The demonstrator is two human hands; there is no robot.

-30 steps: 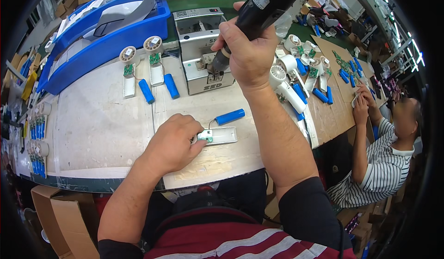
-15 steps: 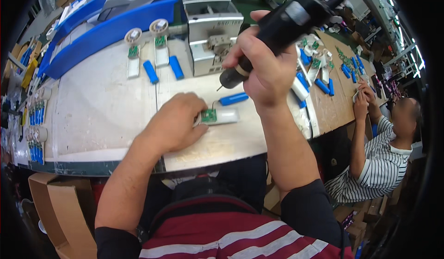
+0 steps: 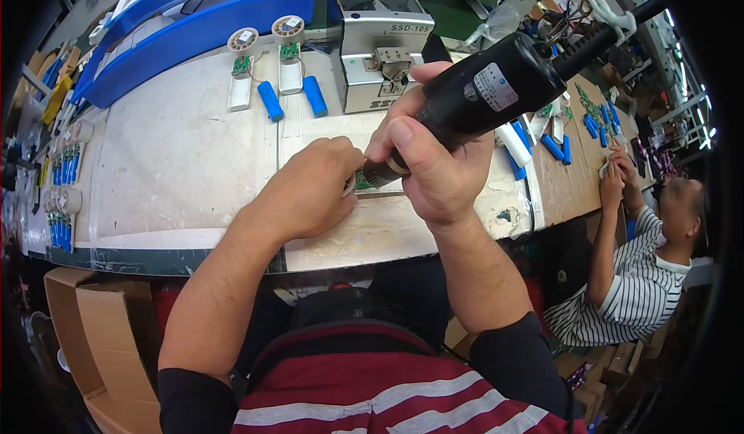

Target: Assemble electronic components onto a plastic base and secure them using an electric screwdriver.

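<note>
My right hand (image 3: 446, 155) grips a black electric screwdriver (image 3: 488, 85), tilted so its tip end points down to the left. That tip end is right over a small green circuit board (image 3: 361, 180), which sits in a white plastic housing on the bench. With bent fingers, my left hand (image 3: 314, 190) holds the housing's left end against the bench top. The screwdriver and both hands hide most of the housing, and I cannot see whether the bit touches a screw.
Behind stand two white housings (image 3: 239, 93) with green boards, round parts and blue cylindrical cells (image 3: 270, 101). A silver machine (image 3: 380, 54) and a blue bin (image 3: 194, 43) are at the back. More cells (image 3: 552, 148) lie right, where a seated person (image 3: 643, 256) works.
My right hand has brought the screwdriver down from above the bench onto the board's area. My left hand keeps holding the housing. The view has shifted slightly.
</note>
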